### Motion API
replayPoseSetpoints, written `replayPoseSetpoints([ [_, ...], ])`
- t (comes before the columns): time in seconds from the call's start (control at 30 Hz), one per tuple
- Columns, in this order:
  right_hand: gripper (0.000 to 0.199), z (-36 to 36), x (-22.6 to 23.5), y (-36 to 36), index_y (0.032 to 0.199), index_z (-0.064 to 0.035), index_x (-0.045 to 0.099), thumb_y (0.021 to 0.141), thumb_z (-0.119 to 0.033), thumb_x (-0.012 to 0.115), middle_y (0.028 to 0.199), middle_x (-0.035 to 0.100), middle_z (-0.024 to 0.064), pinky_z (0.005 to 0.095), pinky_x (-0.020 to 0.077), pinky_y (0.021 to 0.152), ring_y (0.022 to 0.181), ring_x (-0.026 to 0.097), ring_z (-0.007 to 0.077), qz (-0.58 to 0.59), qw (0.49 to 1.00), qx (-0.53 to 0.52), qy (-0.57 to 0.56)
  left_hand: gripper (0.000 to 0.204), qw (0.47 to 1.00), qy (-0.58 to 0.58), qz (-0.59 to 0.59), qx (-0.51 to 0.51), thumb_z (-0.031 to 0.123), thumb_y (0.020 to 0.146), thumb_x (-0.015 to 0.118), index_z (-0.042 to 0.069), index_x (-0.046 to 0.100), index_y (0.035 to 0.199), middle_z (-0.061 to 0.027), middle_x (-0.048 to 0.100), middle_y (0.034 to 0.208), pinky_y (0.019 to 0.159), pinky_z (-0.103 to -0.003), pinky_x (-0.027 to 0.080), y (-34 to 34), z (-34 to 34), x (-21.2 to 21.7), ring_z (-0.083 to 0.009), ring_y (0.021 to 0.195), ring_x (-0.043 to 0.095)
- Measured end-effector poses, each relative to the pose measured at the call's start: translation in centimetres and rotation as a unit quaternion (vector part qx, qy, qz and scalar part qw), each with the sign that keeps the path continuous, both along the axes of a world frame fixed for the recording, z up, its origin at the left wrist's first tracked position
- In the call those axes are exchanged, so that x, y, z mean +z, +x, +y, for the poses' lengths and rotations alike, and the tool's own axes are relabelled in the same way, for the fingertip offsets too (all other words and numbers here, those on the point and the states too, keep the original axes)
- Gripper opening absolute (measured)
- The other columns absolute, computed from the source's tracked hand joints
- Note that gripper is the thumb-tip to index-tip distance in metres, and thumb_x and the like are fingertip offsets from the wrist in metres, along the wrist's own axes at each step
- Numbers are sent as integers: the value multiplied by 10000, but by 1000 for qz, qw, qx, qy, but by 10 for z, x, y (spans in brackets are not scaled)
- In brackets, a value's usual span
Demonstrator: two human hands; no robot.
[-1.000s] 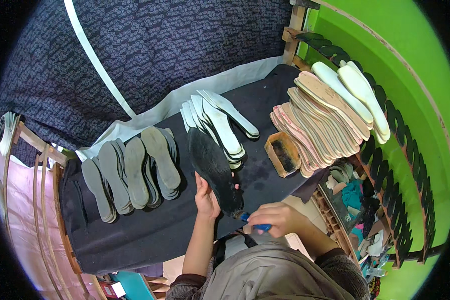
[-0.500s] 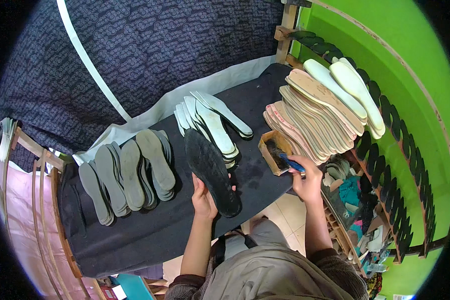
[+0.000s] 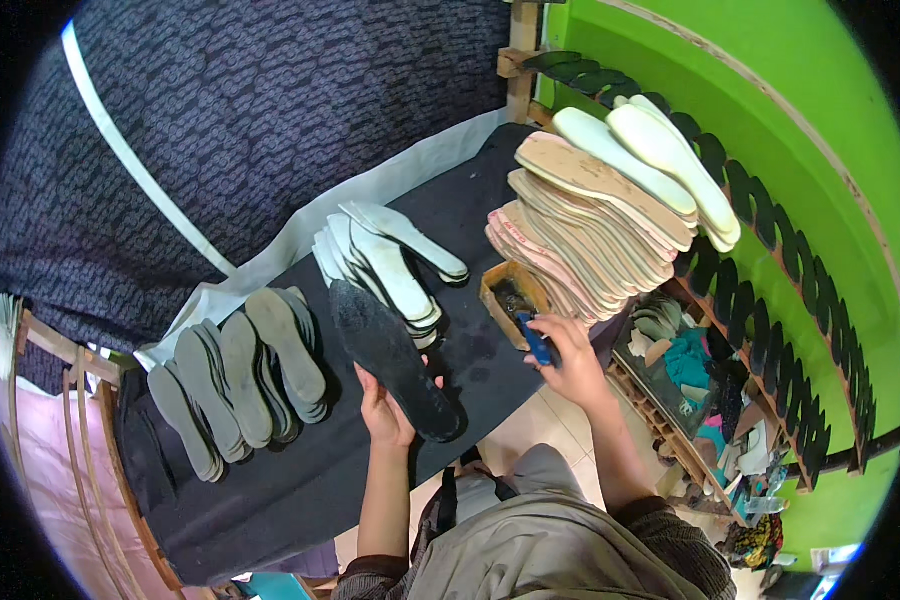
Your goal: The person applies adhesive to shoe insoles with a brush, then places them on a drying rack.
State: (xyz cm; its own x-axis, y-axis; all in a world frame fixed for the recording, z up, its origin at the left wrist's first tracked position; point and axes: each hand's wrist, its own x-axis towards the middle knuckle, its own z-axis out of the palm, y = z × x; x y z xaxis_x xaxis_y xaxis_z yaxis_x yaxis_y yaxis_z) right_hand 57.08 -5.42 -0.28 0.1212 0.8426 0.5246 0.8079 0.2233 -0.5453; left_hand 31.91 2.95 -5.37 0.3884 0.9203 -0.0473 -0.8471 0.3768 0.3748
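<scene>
My left hand (image 3: 386,412) is closed around the edges of a black shoe insole (image 3: 388,345), its toe end pointing away over the white insoles (image 3: 400,275). In my right hand (image 3: 578,368) is a brush with a blue handle (image 3: 536,345). The brush's lower end reaches into a small open-topped tan box (image 3: 497,300) with dark stuff inside, so its bristles are hidden. Right behind the box rises a tall stack of beige insoles (image 3: 595,225).
Grey insoles (image 3: 240,370) lie in several piles at the left on the black-covered table (image 3: 290,500). White pieces (image 3: 670,160) top the beige stack. Along the green wall, racks hold black insoles (image 3: 760,330). A shelf of scraps (image 3: 685,370) stands at the right.
The whole view has shifted, with the table contents further left. My right hand has turned the brush so its handle slants more toward me. The black insole stays in my left hand.
</scene>
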Motion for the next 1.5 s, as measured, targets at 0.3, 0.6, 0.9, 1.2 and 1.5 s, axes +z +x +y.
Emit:
replayPoseSetpoints([
  [0.3, 560, -70, 18, 29, 1114, -87, 607, 625, -236, 837, 1145, 570, 95, 391, 449, 885, 1036, 535, 279, 1, 999, 6, 54, 502, 998, 31, -41, -26, 464, 989, 309, 101, 451, 1306, -133, 590, 1173, 801, -604, 512, 47, -27, 48, -333, 1052, 600],
  [0.6, 761, -186, 33, 54, 1241, -30, 507, 611, -258, 868, 1006, 652, 89, 354, 485, 784, 851, 615, 247, 52, 997, -19, 50, 497, 969, 178, -1, -172, 429, 977, 384, 239, 212, 1403, -169, 454, 1294, 787, -605, 532, 184, -114, 108, -369, 1055, 576],
  [0.9, 722, -303, 29, 109, 1232, -31, 548, 605, -205, 861, 865, 639, 74, 300, 511, 688, 801, 616, 197, 32, 971, -228, 56, 553, 933, 160, -6, -323, 445, 949, 456, 240, 207, 1398, -162, 462, 1282, 816, -585, 524, 316, -216, 108, -343, 1050, 573],
  [1.2, 723, -354, 36, 141, 1255, -36, 541, 618, -193, 845, 894, 652, 66, 301, 510, 723, 780, 605, 192, 39, 948, -309, 71, 448, 945, 177, 76, -265, 220, 973, 500, 51, 372, 1367, -73, 543, 1221, 810, -328, 524, 382, -255, 106, -153, 1022, 585],
  [1.5, 715, -337, 71, 191, 1264, -63, 545, 623, -167, 843, 876, 625, 80, 295, 513, 686, 779, 590, 195, 13, 928, -358, 104, 450, 887, 334, 93, -305, 120, 948, 530, 38, 374, 1362, -64, 631, 985, 655, -246, 543, 442, -218, 155, -113, 770, 631],
])
